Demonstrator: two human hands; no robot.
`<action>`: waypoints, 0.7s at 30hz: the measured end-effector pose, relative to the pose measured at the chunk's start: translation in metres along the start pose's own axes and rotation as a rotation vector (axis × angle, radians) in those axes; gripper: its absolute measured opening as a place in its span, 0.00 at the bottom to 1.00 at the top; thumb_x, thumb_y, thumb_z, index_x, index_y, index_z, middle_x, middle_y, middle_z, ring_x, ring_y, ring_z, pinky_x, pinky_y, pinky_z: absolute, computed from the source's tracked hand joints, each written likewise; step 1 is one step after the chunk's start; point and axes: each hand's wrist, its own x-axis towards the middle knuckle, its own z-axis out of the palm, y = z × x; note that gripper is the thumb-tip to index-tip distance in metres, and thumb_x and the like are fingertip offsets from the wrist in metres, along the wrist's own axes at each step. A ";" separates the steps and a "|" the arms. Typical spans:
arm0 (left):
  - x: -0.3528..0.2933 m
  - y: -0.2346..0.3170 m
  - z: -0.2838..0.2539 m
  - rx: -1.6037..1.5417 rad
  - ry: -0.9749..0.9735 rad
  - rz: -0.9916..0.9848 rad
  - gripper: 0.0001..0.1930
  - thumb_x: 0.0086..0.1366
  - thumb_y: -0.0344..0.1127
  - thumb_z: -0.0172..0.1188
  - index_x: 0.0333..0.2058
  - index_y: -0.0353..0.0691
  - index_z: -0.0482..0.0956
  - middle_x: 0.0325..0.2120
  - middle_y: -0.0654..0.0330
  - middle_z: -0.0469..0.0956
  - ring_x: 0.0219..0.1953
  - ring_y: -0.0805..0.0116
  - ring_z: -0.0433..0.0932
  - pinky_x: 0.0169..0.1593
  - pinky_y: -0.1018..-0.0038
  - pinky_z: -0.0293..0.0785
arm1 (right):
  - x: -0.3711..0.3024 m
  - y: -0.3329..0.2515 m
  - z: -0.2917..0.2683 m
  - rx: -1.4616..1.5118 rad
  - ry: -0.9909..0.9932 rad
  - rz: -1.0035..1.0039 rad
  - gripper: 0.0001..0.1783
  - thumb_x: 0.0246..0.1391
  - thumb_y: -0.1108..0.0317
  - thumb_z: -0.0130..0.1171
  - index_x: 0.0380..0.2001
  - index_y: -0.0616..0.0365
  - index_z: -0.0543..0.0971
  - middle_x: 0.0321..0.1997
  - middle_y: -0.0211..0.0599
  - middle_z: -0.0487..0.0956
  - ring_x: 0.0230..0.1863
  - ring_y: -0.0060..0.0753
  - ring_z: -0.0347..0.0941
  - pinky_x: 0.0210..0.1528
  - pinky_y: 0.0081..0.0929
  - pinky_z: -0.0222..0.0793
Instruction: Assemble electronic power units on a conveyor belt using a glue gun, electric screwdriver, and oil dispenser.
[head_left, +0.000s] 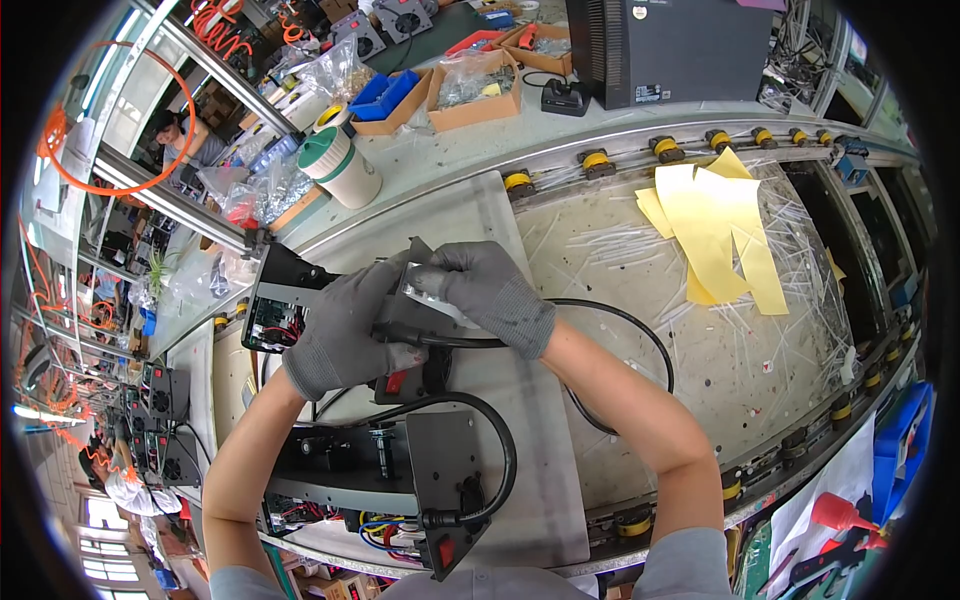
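Observation:
Both my hands wear grey gloves and meet over a black metal device housing with an exposed circuit board and wires. My left hand is closed around the housing's near right part, its thumb below a thick black power cable. A red rocker switch shows just under that thumb. In my right hand, a flat shiny silvery-white piece is pinched against the housing's dark end panel; its exact kind is unclear. Nearer to me lies a second open black housing with coloured wires and its own looped cable.
Yellow paper sheets and scattered white strips lie on the board to the right, between roller rails. Behind stand a green-lidded cup, parts boxes and a large black case. A blue bin sits at right.

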 end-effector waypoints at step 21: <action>-0.051 0.096 0.001 -0.670 0.169 -0.199 0.20 0.51 0.39 0.69 0.37 0.36 0.73 0.25 0.66 0.77 0.29 0.83 0.72 0.32 0.82 0.70 | -0.119 -0.055 0.016 -0.040 0.128 -0.355 0.16 0.50 0.60 0.63 0.22 0.62 0.74 0.18 0.33 0.70 0.21 0.18 0.62 0.25 0.21 0.61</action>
